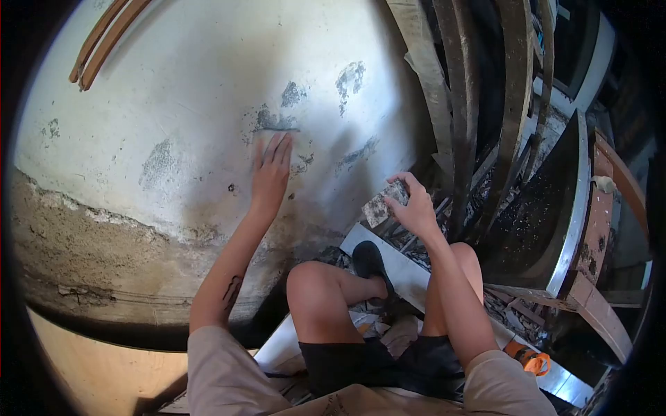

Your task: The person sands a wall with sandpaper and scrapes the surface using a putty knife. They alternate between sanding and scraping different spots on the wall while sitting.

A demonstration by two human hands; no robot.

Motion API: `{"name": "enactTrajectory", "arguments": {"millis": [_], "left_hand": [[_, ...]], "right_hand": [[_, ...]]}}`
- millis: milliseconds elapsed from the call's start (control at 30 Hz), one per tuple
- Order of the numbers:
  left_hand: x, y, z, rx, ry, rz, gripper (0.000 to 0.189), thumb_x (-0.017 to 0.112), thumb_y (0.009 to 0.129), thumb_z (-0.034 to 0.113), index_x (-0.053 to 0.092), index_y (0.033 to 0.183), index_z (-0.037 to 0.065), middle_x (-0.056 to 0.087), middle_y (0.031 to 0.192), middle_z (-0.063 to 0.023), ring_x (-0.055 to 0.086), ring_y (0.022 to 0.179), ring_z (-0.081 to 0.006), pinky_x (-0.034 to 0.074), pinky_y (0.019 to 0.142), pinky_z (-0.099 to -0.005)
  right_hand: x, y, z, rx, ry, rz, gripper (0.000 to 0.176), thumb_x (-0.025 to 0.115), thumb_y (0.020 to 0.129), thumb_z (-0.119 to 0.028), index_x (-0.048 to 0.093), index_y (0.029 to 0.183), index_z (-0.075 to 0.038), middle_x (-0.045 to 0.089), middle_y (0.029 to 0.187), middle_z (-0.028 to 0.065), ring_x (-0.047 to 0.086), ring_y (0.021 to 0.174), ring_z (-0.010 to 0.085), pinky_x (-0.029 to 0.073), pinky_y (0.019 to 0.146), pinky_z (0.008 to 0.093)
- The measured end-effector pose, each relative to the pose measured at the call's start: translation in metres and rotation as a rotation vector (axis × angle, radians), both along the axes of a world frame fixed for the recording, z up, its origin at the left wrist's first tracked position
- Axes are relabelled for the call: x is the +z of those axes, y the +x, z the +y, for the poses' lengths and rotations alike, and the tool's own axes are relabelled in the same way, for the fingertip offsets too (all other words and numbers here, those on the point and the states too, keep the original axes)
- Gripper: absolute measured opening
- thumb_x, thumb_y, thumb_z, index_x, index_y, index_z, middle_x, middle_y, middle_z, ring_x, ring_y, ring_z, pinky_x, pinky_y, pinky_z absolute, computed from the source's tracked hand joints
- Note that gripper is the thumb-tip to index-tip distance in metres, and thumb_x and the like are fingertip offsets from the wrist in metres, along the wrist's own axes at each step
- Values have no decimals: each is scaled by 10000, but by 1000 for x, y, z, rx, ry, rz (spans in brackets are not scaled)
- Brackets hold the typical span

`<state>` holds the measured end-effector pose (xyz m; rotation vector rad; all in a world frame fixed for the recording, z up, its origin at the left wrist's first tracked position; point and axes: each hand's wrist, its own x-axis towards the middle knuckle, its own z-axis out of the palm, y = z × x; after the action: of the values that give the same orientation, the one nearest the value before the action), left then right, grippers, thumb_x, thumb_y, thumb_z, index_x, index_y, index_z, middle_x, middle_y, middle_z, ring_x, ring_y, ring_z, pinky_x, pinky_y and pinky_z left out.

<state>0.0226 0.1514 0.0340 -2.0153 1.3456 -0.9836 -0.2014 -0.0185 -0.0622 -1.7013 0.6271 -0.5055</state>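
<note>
My left hand (272,170) lies against the white plastered wall (208,90), fingers stretched out and slightly blurred. Its fingertips touch the lower edge of a grey, flaked patch (265,116). A thin dark line runs along the fingertips; whether it is the edge of a flat thing under them or a mark on the wall, I cannot make out. Off the wall, lower right, my right hand (415,208) grips a small rectangular block (383,204), whitish with dark speckles. Thumb and fingers hold it by its right end, and its left end sticks out.
Bare, crumbling plaster (83,243) runs along the wall's lower part. Long curved-looking wooden boards (461,104) lean at the right, beside a dark panel with a metal edge (555,229). An orange bag (531,359) lies low right. Debris surrounds my sandalled foot (371,267).
</note>
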Motion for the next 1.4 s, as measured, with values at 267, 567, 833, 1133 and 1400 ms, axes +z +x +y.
{"name": "enactTrajectory", "arguments": {"millis": [267,567,833,1133,1400], "left_hand": [[-24,37,-134,-83,-284,73,443,549,797,176,523,1215,32,556,1209,-39,421,1224,-191,232,1079,-406],[-15,-82,-57,-137,-1117,2624,306,438,940,177,482,1194,12,563,1155,-92,572,1035,-190,455,896,-374],[-32,-92,-69,-70,-1084,2724,301,496,890,189,522,1129,9,606,1041,-89,610,924,-173,497,827,-348],[-38,-103,-84,-40,-1036,2574,304,478,855,168,558,1085,-14,616,961,-70,588,827,-124,464,745,-283],[-42,-111,-88,-101,-898,2430,288,452,847,153,579,1033,-27,615,877,-52,564,778,-103,434,728,-246]], "right_hand": [[-6,-7,-14,-126,-87,30,380,690,710,-118,536,1057,-130,632,941,151,594,928,356,460,780,391],[21,-12,-28,-336,184,-273,345,659,801,-75,544,1124,-29,618,863,39,594,699,86,508,533,208],[46,-39,-40,-345,307,-338,219,623,859,-112,565,1062,-50,616,878,-4,580,737,64,473,581,208],[53,-43,-23,-382,-491,-303,184,636,791,19,617,970,-19,653,857,89,614,713,139,471,602,231],[53,-38,-13,-302,-679,-335,198,656,734,49,652,911,-37,640,794,90,600,662,212,465,563,279]]}}
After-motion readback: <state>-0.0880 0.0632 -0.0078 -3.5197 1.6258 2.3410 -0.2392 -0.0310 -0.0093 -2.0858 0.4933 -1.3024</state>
